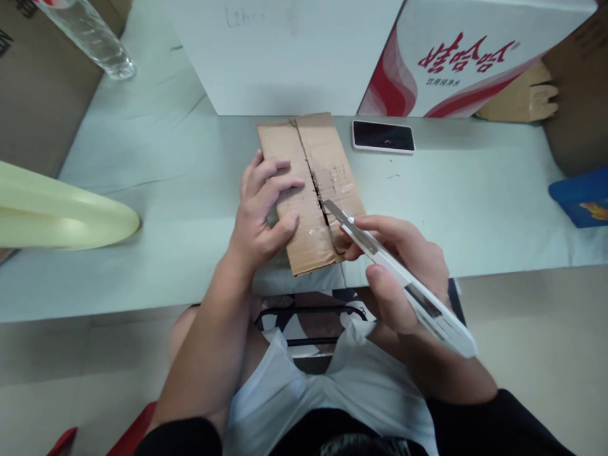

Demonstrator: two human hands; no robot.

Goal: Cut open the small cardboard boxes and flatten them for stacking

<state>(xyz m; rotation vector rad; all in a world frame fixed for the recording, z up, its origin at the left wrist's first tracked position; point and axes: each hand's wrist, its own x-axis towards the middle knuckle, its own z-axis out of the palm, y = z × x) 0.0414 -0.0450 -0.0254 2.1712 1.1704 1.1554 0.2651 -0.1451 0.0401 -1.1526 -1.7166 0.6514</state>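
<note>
A small brown cardboard box [316, 164] lies flat on the pale table [190, 209], its taped centre seam running away from me. My left hand [261, 212] presses down on the box's left half, fingers spread over the flap. My right hand [403, 266] is closed round a white utility knife [408, 285]. The knife's blade tip [332, 209] rests in the seam, near the box's front end. The tape behind the blade looks slit and ragged.
A black phone [382, 136] lies just right of the box. A white and red carton [456, 57] and a white board [285, 57] stand behind. A clear plastic bottle [90, 35] leans at the far left, a pale yellow object [61, 212] sits left, something blue [579, 196] right.
</note>
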